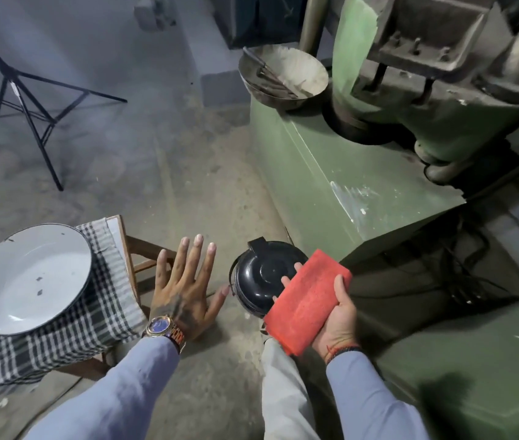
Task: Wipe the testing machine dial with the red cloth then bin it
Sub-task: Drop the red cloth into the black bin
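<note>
Right hand (335,315) cradles folded red cloth (307,301) (fuzzy, rectangular); left hand (185,287) splayed empty.

A single head-worn wide-angle view looks steeply down and forward at the grey concrete floor (169,173), close above both arms; a green metal machine base (331,173) fills two o'clock.

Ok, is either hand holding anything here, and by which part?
The right hand holds the folded red cloth from beneath, thumb along its right edge, fingers at the far edge. The left hand is open and empty.
</note>
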